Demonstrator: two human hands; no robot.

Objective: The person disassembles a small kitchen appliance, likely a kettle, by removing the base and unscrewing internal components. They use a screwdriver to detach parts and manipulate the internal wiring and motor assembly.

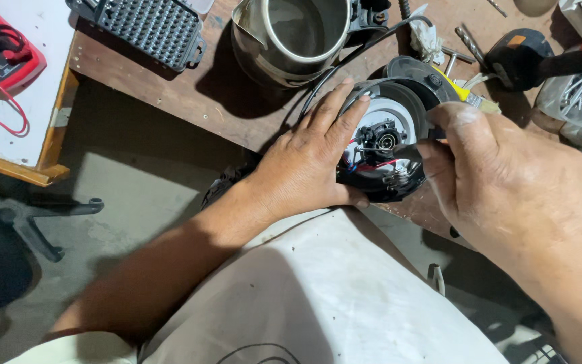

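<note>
Gripping a round black kettle base from both sides, the two hands hold it at the near edge of a worn wooden workbench, above the person's lap and pale cloth. The left hand lies over the base's left rim, fingers spread along the curved edge and thumb tucked under the near side. The right hand closes on the right rim, its thumb and forefinger pinching the edge; what the other fingers do behind the base is hidden, though they seem to curl around it. The base is turned open side up, showing a white inner ring, a dark centre connector and thin red and blue wires.

Just beyond the base, a yellow-handled brush lies on the bench, partly hidden by the rim. Farther back stands an open stainless steel kettle body, with a black cord running from it toward the base. To its left sits a black tray of bits. At the far left, a red multimeter with red leads rests on a white board. At the far right lie a drill bit and a clear plastic container.
</note>
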